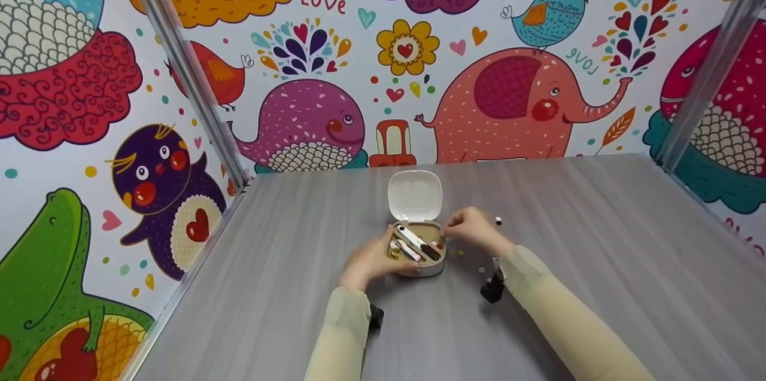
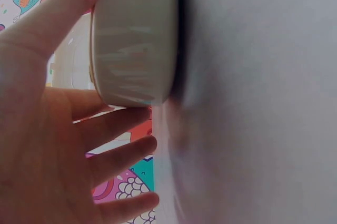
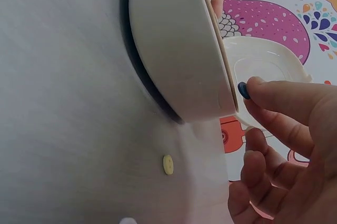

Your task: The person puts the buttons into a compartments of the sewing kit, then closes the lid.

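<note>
So the small, round, dark blue disc (image 3: 243, 90) is right by the rim on the right side of your rounded white box (image 3: 179, 50), whose white lid (image 1: 415, 192) stands open at the back; can't tell if disc and rim touch. Your right hand (image 1: 476, 230) pinches it between thumb and index finger, other fingers loosely bent, which seems right for something that tiny. Your left hand (image 1: 368, 261) grips the box from its left, thumb on the near side, outer fingers fanned out. Decent brace imo, just don't squeeze so hard the box tips or skids. Reads to me like you're setting the disc inside, so I'd clear the rim first, then let go low over the box's tan floor, cos a higher drop could bounce. Watch the slim white-and-black tool (image 1: 419, 241) lying diagonally in the box, and don't brush the flat pale yellow button (image 3: 168, 165) to the box's right.
</note>
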The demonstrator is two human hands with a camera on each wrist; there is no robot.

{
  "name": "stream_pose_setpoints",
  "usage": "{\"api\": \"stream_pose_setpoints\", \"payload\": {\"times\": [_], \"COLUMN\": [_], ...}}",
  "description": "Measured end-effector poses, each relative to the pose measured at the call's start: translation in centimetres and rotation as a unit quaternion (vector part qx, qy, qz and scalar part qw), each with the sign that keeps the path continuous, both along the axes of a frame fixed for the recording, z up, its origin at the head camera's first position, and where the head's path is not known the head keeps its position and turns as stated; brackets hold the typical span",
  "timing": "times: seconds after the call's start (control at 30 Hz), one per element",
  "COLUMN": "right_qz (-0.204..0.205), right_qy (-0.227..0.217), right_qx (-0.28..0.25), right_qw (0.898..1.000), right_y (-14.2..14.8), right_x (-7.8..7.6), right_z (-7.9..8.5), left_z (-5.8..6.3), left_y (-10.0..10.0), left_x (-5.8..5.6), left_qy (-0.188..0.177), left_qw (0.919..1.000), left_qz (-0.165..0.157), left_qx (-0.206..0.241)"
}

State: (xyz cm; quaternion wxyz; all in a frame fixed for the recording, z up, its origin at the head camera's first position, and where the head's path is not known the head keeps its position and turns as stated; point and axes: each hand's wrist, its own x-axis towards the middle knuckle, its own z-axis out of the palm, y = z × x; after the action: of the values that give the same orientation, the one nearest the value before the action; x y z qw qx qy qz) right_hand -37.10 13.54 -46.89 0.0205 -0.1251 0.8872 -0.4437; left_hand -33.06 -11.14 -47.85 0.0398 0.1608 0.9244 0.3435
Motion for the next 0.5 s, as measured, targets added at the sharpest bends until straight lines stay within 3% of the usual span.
{"api": "stream_pose_setpoints", "payload": {"times": [0.2, 0.5], "right_qz": [0.031, 0.037], "right_qy": [0.009, 0.039], "right_qx": [-0.014, 0.006], "right_qw": [0.999, 0.999], "right_y": [-0.17, -0.40], "right_x": [0.08, -0.04], "right_z": [-0.29, -0.43], "left_z": [-0.10, -0.17], "left_y": [-0.02, -0.07], "left_x": [0.05, -0.10], "left_qy": [0.011, 0.011], "left_qw": [0.9997, 0.9995], "left_qz": [0.000, 0.002], "left_qx": [-0.020, -0.030]}}
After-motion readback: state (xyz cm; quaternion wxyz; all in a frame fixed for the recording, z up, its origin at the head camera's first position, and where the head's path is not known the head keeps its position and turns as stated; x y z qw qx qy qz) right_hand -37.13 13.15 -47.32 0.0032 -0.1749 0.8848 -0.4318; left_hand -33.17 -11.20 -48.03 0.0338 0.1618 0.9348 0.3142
